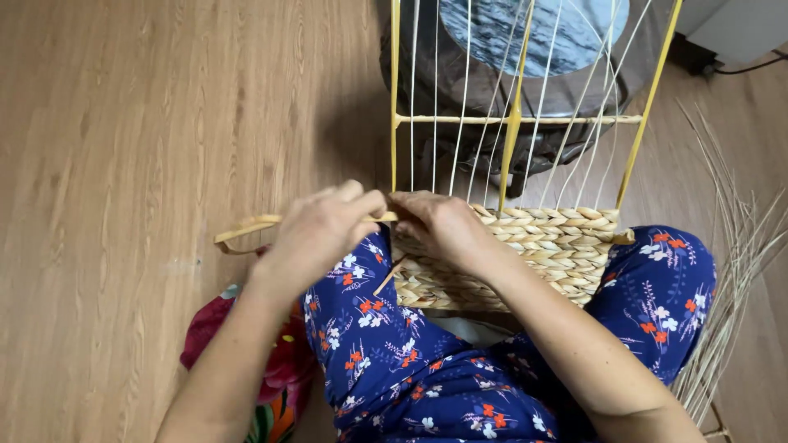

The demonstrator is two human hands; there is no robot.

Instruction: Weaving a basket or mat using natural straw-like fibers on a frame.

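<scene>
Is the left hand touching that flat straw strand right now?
Touching. The head view shows the left hand closed around the flat straw strand, which sticks out past its knuckles.

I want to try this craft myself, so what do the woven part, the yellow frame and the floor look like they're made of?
The woven band looks like dried, twisted plant fibre, perhaps seagrass or water hyacinth: matt, tan, ropey braids. The left hand pulls a flat strand of the same stuff. The yellow frame looks like painted metal rod, smooth and thin, though plastic is possible. The floor shows wood grain, likely laminate.
</scene>
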